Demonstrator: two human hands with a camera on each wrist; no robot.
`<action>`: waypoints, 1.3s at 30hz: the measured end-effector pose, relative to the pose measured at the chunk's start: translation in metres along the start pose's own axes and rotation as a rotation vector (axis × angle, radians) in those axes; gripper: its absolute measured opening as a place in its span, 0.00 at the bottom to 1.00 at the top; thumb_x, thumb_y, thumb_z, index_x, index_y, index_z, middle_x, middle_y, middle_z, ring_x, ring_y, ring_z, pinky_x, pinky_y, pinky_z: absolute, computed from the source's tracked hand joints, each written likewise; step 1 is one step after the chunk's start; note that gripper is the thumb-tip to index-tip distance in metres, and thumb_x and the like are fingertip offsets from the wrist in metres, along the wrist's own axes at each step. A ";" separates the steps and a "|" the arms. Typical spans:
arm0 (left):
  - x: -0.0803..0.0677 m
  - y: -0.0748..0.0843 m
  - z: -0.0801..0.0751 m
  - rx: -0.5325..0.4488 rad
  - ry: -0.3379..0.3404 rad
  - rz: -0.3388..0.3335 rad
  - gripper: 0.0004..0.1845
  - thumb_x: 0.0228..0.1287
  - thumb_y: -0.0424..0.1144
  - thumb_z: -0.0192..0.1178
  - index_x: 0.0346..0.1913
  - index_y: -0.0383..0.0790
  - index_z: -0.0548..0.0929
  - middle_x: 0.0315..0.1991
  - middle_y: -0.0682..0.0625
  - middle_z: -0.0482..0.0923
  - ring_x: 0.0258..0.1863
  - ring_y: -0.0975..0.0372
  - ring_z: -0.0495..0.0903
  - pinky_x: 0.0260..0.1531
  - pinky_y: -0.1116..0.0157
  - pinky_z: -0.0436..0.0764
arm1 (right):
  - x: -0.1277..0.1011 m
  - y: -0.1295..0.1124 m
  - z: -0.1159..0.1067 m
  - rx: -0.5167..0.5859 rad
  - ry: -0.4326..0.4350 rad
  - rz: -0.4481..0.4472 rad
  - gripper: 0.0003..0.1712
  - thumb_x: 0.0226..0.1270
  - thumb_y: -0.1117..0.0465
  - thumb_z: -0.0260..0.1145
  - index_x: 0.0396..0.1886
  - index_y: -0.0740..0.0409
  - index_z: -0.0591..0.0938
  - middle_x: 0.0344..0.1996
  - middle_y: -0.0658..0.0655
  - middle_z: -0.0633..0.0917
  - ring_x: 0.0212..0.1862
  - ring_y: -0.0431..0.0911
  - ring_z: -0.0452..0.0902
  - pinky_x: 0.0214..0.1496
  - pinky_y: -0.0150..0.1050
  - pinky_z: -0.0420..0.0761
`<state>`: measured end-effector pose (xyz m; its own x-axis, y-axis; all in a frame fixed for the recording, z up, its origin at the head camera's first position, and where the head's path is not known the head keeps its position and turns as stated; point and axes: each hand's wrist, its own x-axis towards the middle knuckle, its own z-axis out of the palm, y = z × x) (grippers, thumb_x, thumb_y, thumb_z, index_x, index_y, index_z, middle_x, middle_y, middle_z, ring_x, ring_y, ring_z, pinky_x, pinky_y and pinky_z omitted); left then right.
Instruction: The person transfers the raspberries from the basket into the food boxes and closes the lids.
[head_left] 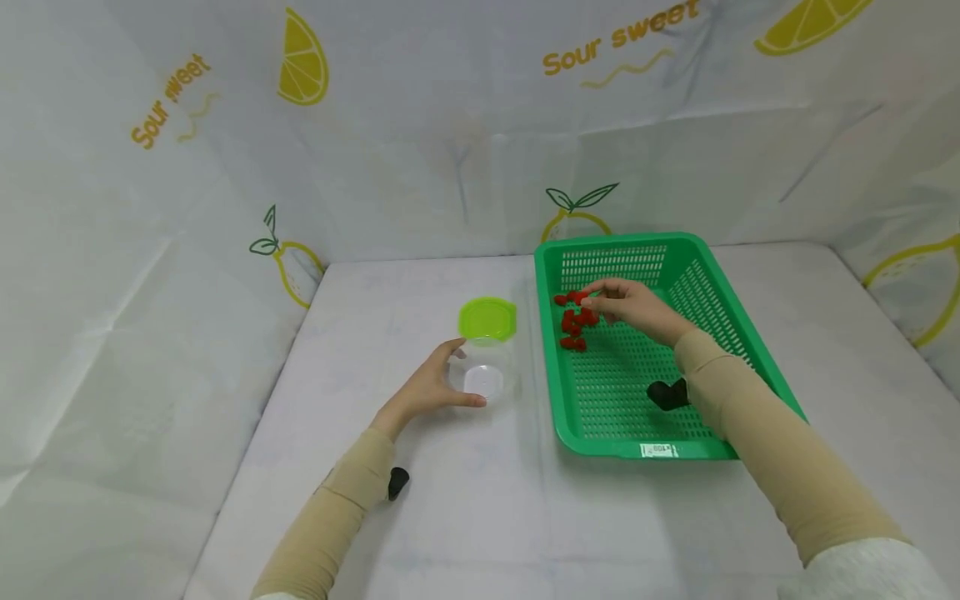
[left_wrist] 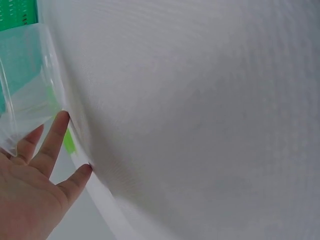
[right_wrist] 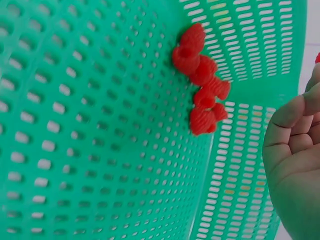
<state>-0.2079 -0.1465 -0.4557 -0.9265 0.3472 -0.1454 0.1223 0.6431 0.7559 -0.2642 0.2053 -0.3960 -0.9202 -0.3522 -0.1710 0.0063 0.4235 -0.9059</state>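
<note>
A clear plastic container (head_left: 483, 381) stands on the table, and my left hand (head_left: 435, 385) holds it from its left side, thumb at the front and fingers at the back. Close up in the left wrist view, fingers (left_wrist: 52, 142) spread beside the container's wall (left_wrist: 30, 65). My right hand (head_left: 633, 307) is over the green basket (head_left: 566, 425) and pinches a raspberry (right_wrist: 318, 58), of which only a red bit shows at the fingertips. Several more red raspberries (right_wrist: 202, 70) lie in the basket along its left side.
A bright green lid (head_left: 487, 318) lies just behind the clear container. The basket's raised rim stands right of the container. White cloth printed with lemons (head_left: 303, 67) hangs behind the table. Black pieces show by each wrist.
</note>
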 end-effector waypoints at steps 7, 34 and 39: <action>-0.002 0.002 -0.007 0.003 -0.010 -0.020 0.62 0.31 0.59 0.76 0.72 0.49 0.52 0.62 0.53 0.65 0.65 0.52 0.64 0.65 0.51 0.63 | 0.006 -0.019 0.009 0.053 -0.009 -0.042 0.25 0.64 0.46 0.61 0.57 0.51 0.74 0.38 0.50 0.79 0.42 0.48 0.71 0.50 0.47 0.72; 0.006 0.010 -0.009 0.071 -0.075 -0.024 0.59 0.33 0.60 0.75 0.71 0.50 0.55 0.60 0.51 0.68 0.62 0.54 0.66 0.63 0.52 0.66 | 0.049 -0.066 0.070 0.334 -0.157 -0.155 0.17 0.66 0.57 0.60 0.53 0.59 0.76 0.33 0.51 0.78 0.33 0.43 0.73 0.45 0.35 0.78; 0.005 0.008 -0.010 0.064 -0.084 -0.029 0.59 0.33 0.59 0.76 0.70 0.47 0.56 0.60 0.51 0.68 0.63 0.54 0.66 0.64 0.52 0.65 | 0.058 -0.069 0.080 0.351 -0.234 -0.131 0.17 0.67 0.58 0.60 0.52 0.60 0.77 0.35 0.49 0.80 0.31 0.42 0.71 0.41 0.32 0.75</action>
<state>-0.2152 -0.1464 -0.4437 -0.8973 0.3818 -0.2214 0.1209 0.6950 0.7088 -0.2864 0.0891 -0.3748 -0.8091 -0.5803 -0.0926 0.0654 0.0677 -0.9956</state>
